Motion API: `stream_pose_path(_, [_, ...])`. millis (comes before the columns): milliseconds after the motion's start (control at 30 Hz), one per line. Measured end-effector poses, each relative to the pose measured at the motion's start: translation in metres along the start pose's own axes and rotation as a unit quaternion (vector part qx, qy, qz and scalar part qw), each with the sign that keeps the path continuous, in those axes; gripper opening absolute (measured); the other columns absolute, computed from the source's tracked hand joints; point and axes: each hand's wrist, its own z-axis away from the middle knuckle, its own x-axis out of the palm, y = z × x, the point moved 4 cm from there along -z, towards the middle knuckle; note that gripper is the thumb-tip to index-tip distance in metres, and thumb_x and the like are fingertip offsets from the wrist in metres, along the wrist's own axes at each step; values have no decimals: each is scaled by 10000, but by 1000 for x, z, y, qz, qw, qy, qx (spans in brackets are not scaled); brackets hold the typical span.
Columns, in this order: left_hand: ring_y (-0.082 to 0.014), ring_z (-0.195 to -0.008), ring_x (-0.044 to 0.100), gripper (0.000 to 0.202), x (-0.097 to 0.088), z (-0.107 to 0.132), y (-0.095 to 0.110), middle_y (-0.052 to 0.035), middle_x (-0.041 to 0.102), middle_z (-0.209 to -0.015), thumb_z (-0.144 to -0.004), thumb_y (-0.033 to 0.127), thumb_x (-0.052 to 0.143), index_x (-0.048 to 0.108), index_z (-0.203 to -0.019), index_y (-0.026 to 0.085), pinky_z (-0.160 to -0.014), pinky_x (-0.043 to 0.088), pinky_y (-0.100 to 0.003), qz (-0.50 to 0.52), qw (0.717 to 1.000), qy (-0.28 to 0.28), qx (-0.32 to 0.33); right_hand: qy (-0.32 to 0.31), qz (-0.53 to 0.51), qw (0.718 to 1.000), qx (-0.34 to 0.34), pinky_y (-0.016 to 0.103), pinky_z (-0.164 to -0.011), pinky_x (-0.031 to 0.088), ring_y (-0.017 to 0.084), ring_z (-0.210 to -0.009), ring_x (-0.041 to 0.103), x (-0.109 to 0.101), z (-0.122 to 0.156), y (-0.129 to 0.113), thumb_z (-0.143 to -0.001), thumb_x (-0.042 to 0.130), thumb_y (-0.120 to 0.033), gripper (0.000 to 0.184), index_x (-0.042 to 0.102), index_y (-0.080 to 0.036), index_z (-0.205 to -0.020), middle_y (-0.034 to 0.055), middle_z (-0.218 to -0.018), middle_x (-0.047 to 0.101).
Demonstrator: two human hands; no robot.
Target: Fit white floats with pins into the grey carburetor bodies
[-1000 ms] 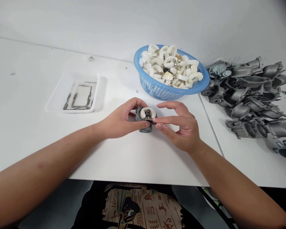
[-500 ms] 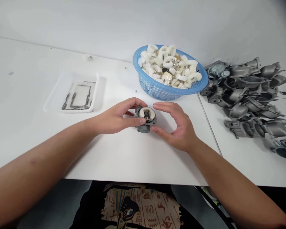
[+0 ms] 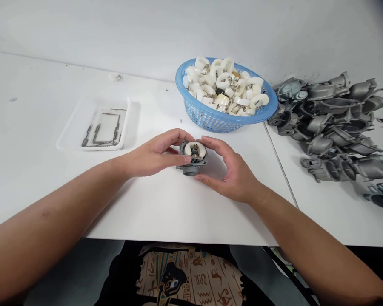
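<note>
Between the two hands, a grey die-cast carburetor body [image 3: 192, 171] is held over the white table [image 3: 178, 212], its white float [image 3: 194, 149] facing upward. It is clasped by the left hand [image 3: 156, 153] and the right hand [image 3: 228, 170]; the right fingers [image 3: 212, 144], kept just off it half a second earlier, are now closed against it. Beyond the grip stands a blue plastic basket [image 3: 226, 121] of white floats [image 3: 223, 80]; to the left lies a white plastic tray [image 3: 83, 123], and to the right a heap of carburetor bodies [image 3: 332, 127] is piled.

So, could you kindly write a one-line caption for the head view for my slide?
Left hand and right hand hold a carburetor body beside a blue plastic basket.
</note>
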Motion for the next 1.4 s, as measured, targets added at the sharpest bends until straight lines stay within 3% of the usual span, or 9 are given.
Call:
stream_pose_path(167, [-196, -1008, 616, 403, 2, 1, 2, -94, 623, -1209, -825, 307, 727, 561, -1178, 203, -864, 504, -367, -61, 998, 13, 12, -16, -24, 999, 35, 555, -1139, 374, 305, -1383, 419, 6, 0, 6, -759, 811, -450, 903, 312, -277, -1492, 116, -1488, 452])
stream_pose_path(400, [-222, -1107, 590, 456, 5, -1, -1, -70, 635, -1186, -791, 313, 752, 551, -1191, 221, -998, 415, -427, -120, 991, 61, 23, -8, -30, 998, 50, 555, -1093, 416, 313, -1322, 464, 8, 0, 8, -727, 829, -446, 913, 326, -267, -1468, 128, -1405, 502])
stream_pose_path(667, [-248, -1160, 581, 446, 13, 1, 5, -81, 616, -1266, -761, 218, 735, 544, -1164, 230, -1051, 399, -465, -123, 989, 61, 54, -59, -51, 997, -16, 482, -1039, 474, 292, -1276, 496, 7, -2, -2, -758, 790, -326, 836, 309, -270, -1440, 122, -1416, 476])
stream_pose_path(867, [-261, -1230, 531, 446, 19, 6, 12, -83, 567, -1334, -749, 174, 715, 558, -1162, 235, -1073, 406, -441, -146, 983, 65, 91, -48, -56, 997, 5, 438, -984, 499, 267, -1242, 481, 10, 1, -2, -707, 785, -263, 915, 203, -295, -1413, 111, -1315, 441])
stream_pose_path(1000, [-279, -1268, 498, 421, 20, 7, 9, -84, 551, -1353, -760, 229, 727, 581, -1154, 248, -1065, 425, -434, -176, 979, 61, 81, -53, -97, 994, -17, 426, -957, 501, 253, -1192, 501, 15, 1, 1, -689, 763, -239, 926, 163, -309, -1391, 109, -1310, 410])
stream_pose_path(1233, [-314, -1311, 467, 463, 21, 7, 2, -60, 527, -1399, -765, 416, 747, 590, -1184, 295, -1106, 403, -475, -220, 970, 81, 59, -66, -130, 989, 5, 376, -865, 520, 224, -1036, 561, 16, 0, 0, -660, 728, -211, 914, 170, -282, -1381, 87, -1222, 484])
stream_pose_path(1400, [-293, -1322, 472, 506, 22, 9, -2, 13, 505, -1434, -788, 549, 669, 565, -1230, 326, -1131, 394, -463, -263, 959, 108, -9, -81, -150, 985, 26, 386, -861, 498, 221, -1008, 557, 12, 0, 0, -655, 743, -236, 879, 217, -261, -1360, 71, -1166, 501])
